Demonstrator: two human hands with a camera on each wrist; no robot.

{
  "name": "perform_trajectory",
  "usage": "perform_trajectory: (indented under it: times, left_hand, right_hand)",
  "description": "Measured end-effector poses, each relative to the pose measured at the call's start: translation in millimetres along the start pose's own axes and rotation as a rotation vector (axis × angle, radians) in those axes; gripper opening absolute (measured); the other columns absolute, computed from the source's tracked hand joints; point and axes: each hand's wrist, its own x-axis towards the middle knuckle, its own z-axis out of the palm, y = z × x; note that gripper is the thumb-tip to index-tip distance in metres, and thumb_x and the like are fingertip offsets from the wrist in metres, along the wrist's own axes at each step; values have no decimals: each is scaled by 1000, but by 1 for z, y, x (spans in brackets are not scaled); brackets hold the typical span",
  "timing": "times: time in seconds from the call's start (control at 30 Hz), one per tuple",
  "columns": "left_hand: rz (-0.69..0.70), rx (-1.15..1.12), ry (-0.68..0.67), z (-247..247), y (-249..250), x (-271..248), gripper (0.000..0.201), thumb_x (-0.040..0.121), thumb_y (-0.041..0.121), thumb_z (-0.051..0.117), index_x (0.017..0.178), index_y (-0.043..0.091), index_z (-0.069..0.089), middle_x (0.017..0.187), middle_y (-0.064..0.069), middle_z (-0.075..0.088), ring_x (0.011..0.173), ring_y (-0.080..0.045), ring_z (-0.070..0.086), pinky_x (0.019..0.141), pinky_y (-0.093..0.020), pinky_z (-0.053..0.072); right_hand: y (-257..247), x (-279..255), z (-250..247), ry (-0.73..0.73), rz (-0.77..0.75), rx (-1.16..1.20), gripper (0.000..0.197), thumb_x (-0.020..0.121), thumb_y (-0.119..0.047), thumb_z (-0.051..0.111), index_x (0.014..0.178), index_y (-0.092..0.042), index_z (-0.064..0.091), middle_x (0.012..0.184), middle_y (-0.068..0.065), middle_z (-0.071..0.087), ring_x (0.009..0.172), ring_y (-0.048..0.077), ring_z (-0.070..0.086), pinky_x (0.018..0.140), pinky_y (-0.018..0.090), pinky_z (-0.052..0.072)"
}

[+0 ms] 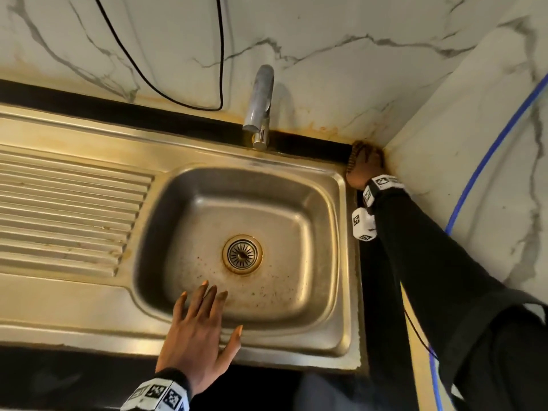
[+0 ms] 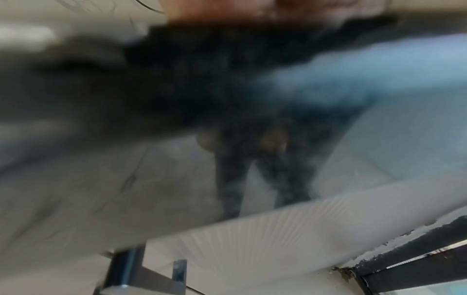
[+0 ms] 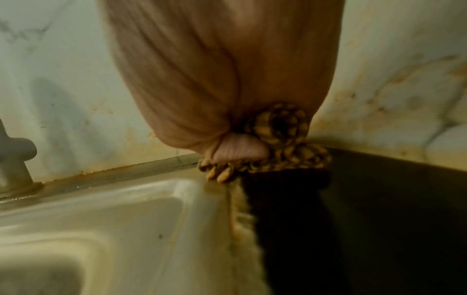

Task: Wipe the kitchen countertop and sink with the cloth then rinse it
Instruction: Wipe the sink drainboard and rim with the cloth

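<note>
A brown patterned cloth [image 1: 353,157] is bunched in the far right corner, where the black countertop [image 1: 378,292] meets the marble walls. My right hand [image 1: 365,167] grips it and presses it down there. In the right wrist view the cloth [image 3: 280,137] bulges out from under my right hand [image 3: 235,151], beside the sink rim [image 3: 131,197]. My left hand [image 1: 204,315] is open with straight, spread fingers over the front rim of the stained steel sink [image 1: 342,262]. The left wrist view is blurred and shows no hand clearly.
A chrome faucet [image 1: 260,105] stands behind the basin, and the drain [image 1: 242,254] sits at its centre. A ribbed drainboard [image 1: 65,209] lies to the left. A black cable [image 1: 221,54] hangs on the back wall and a blue cable [image 1: 489,149] on the right wall.
</note>
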Motion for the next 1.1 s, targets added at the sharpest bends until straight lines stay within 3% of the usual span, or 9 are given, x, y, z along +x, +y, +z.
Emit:
perform_trajectory:
  times: [0.1,0.17,0.3,0.43,0.6,0.8,0.93,1.03,1.1]
  left_hand:
    - [12,-5,-16,-1,-4,1,87,95,78,17,154,20,44,161,-5,40,154,-23,27,124,-53,22]
    - [8,-5,9,-3,-5,3,87,95,78,19,153,19,45,160,-5,42,153,-23,29,123,-54,24]
    - [19,-5,-29,2,0,-2,85,95,78,22,151,19,48,157,-6,46,151,-24,34,122,-55,26]
    - [8,-13,-23,-2,-2,-7,85,95,77,25,148,16,53,153,-8,51,147,-25,40,120,-55,29]
    - [5,-33,17,-5,3,-4,86,94,78,26,147,15,54,150,-9,54,145,-25,44,120,-54,28]
    - [12,-37,13,-5,2,-2,86,95,78,24,151,17,48,155,-7,49,148,-25,39,122,-55,27]
    - [15,-49,-14,-3,0,-4,86,95,78,23,151,18,48,154,-7,50,148,-25,40,121,-57,28]
    - [9,-64,-28,-2,2,-5,86,96,79,27,148,16,52,149,-9,55,143,-27,47,117,-59,34]
    - [12,-74,-25,-1,1,-6,86,95,79,29,145,15,56,145,-10,59,138,-28,53,113,-61,39]
  right_hand:
    - [11,-27,11,-98,-36,16,79,98,-30,40,162,-7,0,168,21,-3,155,40,-2,127,50,0]
    - [21,-72,30,-92,-114,4,86,91,-38,38,162,-11,0,168,21,-7,156,38,-7,127,50,0]
    - [47,-209,67,-121,-284,-105,76,99,-40,45,163,-22,6,169,17,-10,156,35,-9,126,54,13]
    - [39,-290,77,-50,-351,-270,73,97,-34,33,162,-12,10,169,20,0,157,36,1,123,54,22]
    - [18,-225,59,-73,-242,-287,81,100,-45,35,162,-12,-7,167,21,-16,155,36,-17,127,53,3]
    - [-1,-86,15,-170,-291,-274,79,103,-49,42,163,-20,-1,166,20,-20,154,37,-17,125,53,-2]
    - [27,-73,5,-230,-469,-274,69,106,-44,42,163,-23,8,167,15,-21,155,32,-17,127,52,3]
    - [27,-70,9,-255,-457,-253,72,104,-59,28,162,-25,3,167,12,-24,155,28,-20,126,48,-4]
    - [22,-70,15,-238,-491,-297,79,98,-65,13,162,-22,-4,166,15,-25,154,30,-20,126,53,-2]
